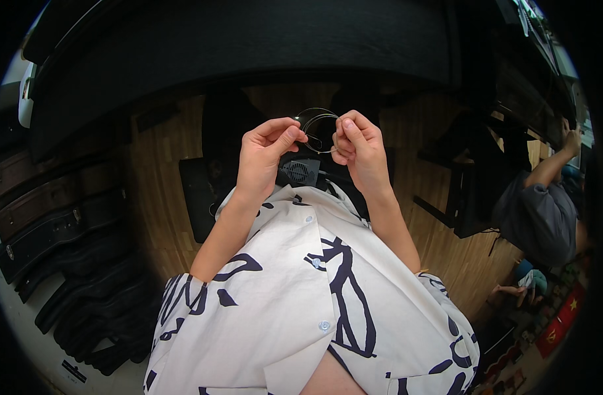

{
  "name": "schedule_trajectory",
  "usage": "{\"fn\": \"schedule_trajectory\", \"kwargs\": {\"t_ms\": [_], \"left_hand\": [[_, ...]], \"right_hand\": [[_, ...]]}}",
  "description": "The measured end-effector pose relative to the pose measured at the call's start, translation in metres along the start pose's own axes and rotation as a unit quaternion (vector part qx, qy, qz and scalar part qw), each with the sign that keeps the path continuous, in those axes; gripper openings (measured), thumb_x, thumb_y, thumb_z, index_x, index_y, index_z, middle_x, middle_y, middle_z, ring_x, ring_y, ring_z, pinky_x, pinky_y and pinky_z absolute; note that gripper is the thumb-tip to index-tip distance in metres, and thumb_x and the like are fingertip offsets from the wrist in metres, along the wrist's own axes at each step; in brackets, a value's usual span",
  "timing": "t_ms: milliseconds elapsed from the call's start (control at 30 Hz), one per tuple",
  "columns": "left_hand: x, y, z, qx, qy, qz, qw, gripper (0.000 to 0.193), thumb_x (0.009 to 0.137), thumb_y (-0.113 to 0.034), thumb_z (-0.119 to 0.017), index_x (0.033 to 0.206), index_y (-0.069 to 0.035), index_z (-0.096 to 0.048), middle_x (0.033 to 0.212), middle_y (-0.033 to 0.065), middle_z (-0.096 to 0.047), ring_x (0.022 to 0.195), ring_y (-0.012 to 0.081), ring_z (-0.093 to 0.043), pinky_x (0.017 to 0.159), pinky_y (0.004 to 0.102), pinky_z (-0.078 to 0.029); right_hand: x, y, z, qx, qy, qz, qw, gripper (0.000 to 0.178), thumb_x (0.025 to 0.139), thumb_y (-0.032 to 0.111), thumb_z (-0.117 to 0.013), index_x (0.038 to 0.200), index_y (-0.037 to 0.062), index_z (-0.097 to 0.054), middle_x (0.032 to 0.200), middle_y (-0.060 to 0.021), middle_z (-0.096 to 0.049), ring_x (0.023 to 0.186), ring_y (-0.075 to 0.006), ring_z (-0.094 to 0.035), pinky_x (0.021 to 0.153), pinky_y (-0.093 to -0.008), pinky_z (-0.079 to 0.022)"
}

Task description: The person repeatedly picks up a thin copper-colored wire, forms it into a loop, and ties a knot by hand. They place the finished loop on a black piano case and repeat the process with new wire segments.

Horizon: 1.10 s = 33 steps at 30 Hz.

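Single head-worn fisheye view, looking steeply down, close above chest

A small white label (pixel 73 371) with dark print is sitting on the pale floor, far below and left of the hands. Red packages (pixel 559 322) with yellow marks are lying far to their lower right.

Wood plank floor (pixel 439 164); dark instrument cases (pixel 57 217) stacked left; black table (pixel 248 46) above.
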State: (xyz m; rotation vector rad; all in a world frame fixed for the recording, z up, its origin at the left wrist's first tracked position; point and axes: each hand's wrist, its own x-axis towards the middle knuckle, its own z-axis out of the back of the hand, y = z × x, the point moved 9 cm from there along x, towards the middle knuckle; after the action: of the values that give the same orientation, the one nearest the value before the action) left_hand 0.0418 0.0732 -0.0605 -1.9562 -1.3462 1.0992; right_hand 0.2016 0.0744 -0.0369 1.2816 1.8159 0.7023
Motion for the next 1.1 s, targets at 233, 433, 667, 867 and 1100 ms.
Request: {"fn": "schedule_trajectory", "kwargs": {"t_ms": [233,433,667,867,1100], "left_hand": [[-0.002,0.027,-0.009,-0.178,0.087,0.156,0.968,0.014,0.096,-0.015,-0.067,0.107,-0.007,-0.068,0.090,0.0019,-0.068,0.085,0.0097,-0.062,0.073,0.0221,-0.049],[-0.006,0.034,-0.016,-0.163,0.073,0.184,0.967,0.014,0.096,-0.017,-0.068,0.106,-0.008,-0.066,0.087,0.0002,-0.067,0.082,0.0078,-0.061,0.075,0.0205,-0.048],[-0.009,0.031,-0.025,-0.123,0.133,0.191,0.965,0.015,0.099,-0.022,-0.064,0.102,-0.007,-0.066,0.083,-0.0013,-0.065,0.078,0.0079,-0.060,0.073,0.0207,-0.047],[-0.007,0.015,-0.028,-0.070,0.133,0.158,0.976,0.021,0.098,-0.027,-0.065,0.100,-0.006,-0.065,0.080,0.0001,-0.064,0.078,0.0088,-0.062,0.073,0.0218,-0.048],[-0.005,0.012,-0.025,0.104,0.092,0.069,0.988,0.014,0.091,-0.013,-0.073,0.098,-0.004,-0.065,0.083,-0.0009,-0.065,0.081,0.0081,-0.062,0.079,0.0227,-0.050]], "right_hand": [[0.002,-0.001,0.002,-0.026,-0.008,0.013,1.000,0.023,0.104,0.018,-0.053,0.086,0.0042,-0.056,0.062,0.0062,-0.037,0.053,-0.0024,-0.033,0.050,-0.0218,-0.037],[0.002,0.000,-0.004,-0.038,0.016,0.015,0.999,0.023,0.103,0.018,-0.053,0.086,0.0033,-0.056,0.061,0.0051,-0.038,0.052,-0.0031,-0.035,0.051,-0.0228,-0.041],[0.001,0.001,0.000,-0.060,0.000,0.024,0.998,0.023,0.104,0.018,-0.051,0.086,0.0036,-0.055,0.062,0.0049,-0.038,0.051,-0.0034,-0.033,0.051,-0.0234,-0.042],[0.001,0.006,0.002,-0.095,-0.015,0.048,0.994,0.024,0.104,0.017,-0.050,0.086,0.0029,-0.055,0.063,0.0048,-0.038,0.051,-0.0029,-0.032,0.051,-0.0237,-0.042],[-0.002,0.010,-0.004,-0.132,-0.008,0.061,0.989,0.022,0.102,0.014,-0.055,0.087,-0.0007,-0.059,0.062,0.0032,-0.045,0.053,-0.0034,-0.040,0.051,-0.0240,-0.045]]}}
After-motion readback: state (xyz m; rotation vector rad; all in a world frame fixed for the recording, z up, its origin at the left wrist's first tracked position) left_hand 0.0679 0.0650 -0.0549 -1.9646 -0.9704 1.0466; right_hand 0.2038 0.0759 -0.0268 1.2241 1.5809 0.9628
